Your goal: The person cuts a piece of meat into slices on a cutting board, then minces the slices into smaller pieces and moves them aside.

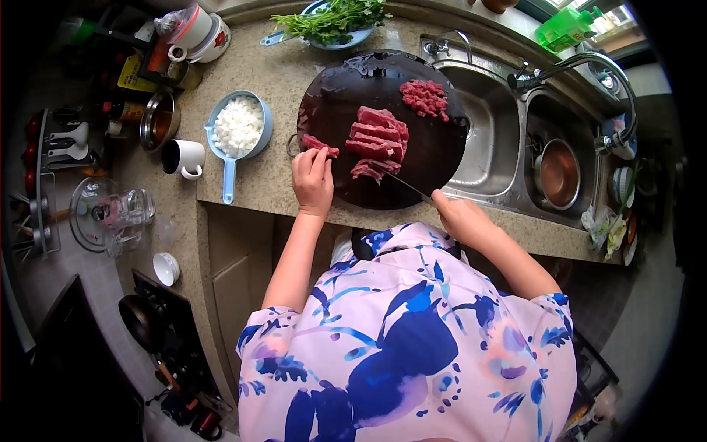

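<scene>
On a dark round cutting board [434, 158] lie thick slices of raw red meat [378, 132], side by side in a block. A smaller cut piece of meat [370, 169] sits just below them, beside the blade of a knife [409, 186]. My right hand [465, 219] is closed around the knife's handle, which is mostly hidden. At the board's left edge, my left hand [312, 180] pinches a strip of meat [321, 147] with its fingertips. Diced meat [424, 99] forms a small pile at the board's upper right.
A blue handled strainer [229, 177] with white diced pieces [238, 125] stands left of the board, near a white mug [193, 156]. Leafy greens [331, 22] fill a blue colander behind. To the right is a double steel sink [482, 132] with a pot [557, 173] inside.
</scene>
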The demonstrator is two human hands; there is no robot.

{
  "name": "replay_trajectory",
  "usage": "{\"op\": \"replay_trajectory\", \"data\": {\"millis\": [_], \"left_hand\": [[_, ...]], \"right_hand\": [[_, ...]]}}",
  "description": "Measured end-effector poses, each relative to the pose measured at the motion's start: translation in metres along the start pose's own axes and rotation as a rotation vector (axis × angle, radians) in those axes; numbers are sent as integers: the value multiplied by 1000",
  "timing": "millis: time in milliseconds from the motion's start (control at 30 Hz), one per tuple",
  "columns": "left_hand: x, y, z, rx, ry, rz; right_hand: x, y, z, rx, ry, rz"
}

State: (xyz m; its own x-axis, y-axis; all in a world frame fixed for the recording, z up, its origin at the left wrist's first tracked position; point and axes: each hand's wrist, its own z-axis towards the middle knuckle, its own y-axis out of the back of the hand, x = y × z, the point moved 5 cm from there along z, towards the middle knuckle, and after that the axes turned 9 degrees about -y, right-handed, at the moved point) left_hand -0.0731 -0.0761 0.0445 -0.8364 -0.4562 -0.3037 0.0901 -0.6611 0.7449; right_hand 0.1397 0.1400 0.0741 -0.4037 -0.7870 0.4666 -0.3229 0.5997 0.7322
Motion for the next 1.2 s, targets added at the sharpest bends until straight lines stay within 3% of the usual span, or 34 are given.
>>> {"op": "replay_trajectory", "data": {"millis": [133,300,367,500,733,1000,1200], "left_hand": [[25,-13,10,194,5,-95],[24,-13,27,246,-164,-57],[29,-15,27,292,-140,-16],[28,-9,29,275,-162,35],[-6,7,7,-66,-146,-70],[-35,-2,-32,6,-166,-127],[-38,3,-53,149,-170,-152]], "right_hand": [[13,-17,11,54,78,-95],[18,-21,30,78,56,-37],[20,-15,34,-18,80,-49],[24,-5,41,-100,64,-89],[21,-7,44,-82,7,-58],[12,-8,39,-89,103,-25],[14,-14,35,-47,60,-37]]}}
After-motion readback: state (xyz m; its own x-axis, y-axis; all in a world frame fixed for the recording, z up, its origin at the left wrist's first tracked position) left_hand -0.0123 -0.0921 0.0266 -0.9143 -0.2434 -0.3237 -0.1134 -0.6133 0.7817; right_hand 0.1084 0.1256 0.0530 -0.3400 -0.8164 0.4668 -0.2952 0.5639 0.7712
